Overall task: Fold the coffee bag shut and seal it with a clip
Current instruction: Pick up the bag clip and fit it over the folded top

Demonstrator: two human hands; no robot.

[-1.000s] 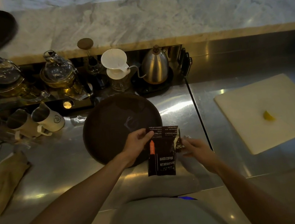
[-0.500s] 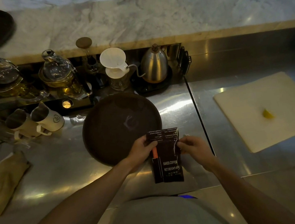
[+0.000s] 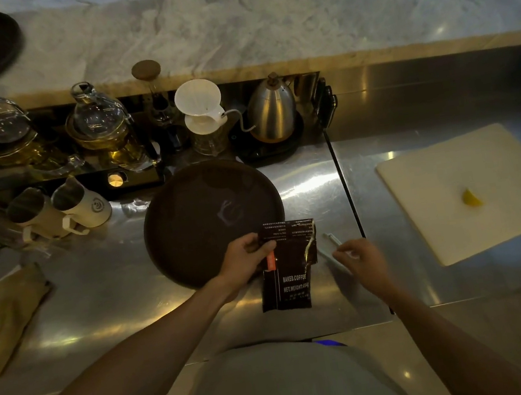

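Observation:
A dark brown coffee bag point(image 3: 292, 276) with white lettering stands on the steel counter point(image 3: 97, 287) in front of me, its top flap folded down toward me. My left hand point(image 3: 244, 259) pinches the folded top at its left side, thumb over the fold. My right hand point(image 3: 359, 255) is off the bag, just to its right, fingers loosely spread over a thin pale clip point(image 3: 331, 247) lying on the counter. Whether the fingers touch the clip I cannot tell.
A round dark tray point(image 3: 195, 220) lies behind the bag. To the right, a white cutting board point(image 3: 452, 190) holds a lemon wedge point(image 3: 471, 198). At the back stand a kettle point(image 3: 270, 112), a white dripper point(image 3: 201, 105), glass teapots point(image 3: 97, 119) and mugs point(image 3: 83, 205). A brown cloth point(image 3: 5, 317) lies left.
My right hand let go of the bag's right edge and moved right to the clip. My left hand still holds the folded top.

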